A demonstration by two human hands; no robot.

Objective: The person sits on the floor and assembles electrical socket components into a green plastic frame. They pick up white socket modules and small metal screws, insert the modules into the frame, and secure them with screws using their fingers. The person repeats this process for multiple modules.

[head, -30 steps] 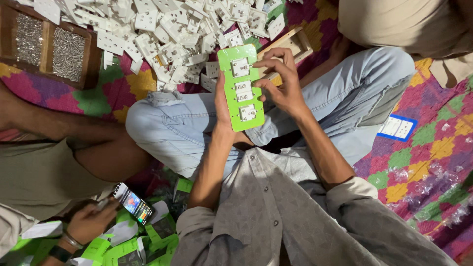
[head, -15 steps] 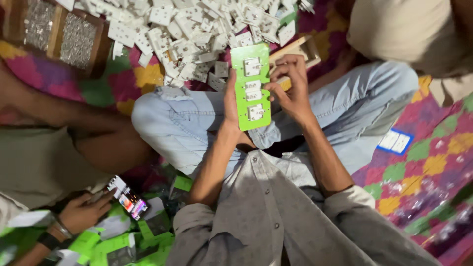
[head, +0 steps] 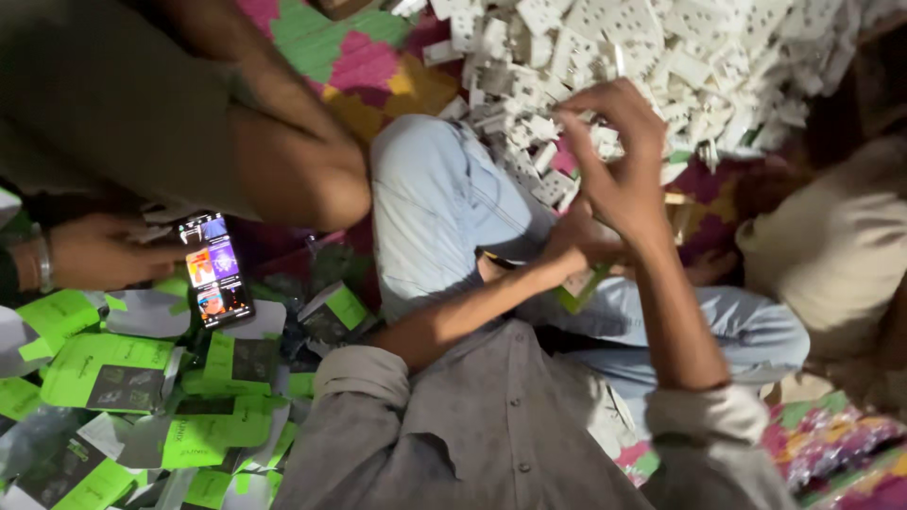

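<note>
Fingers of the right hand [head: 614, 156] curl loosely, empty, above the green card [head: 581, 286] the left hand [head: 578, 247] grips.

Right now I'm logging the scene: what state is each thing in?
Right hand: raised over the pile, fingers curled, nothing visibly held.
Left hand: low by the lap, on a green card, mostly hidden.
White socket parts: loose heap.
Phone: screen lit.
Green packets: scattered flat.

Floor workshop: heaped white sockets [head: 661, 47]
</note>
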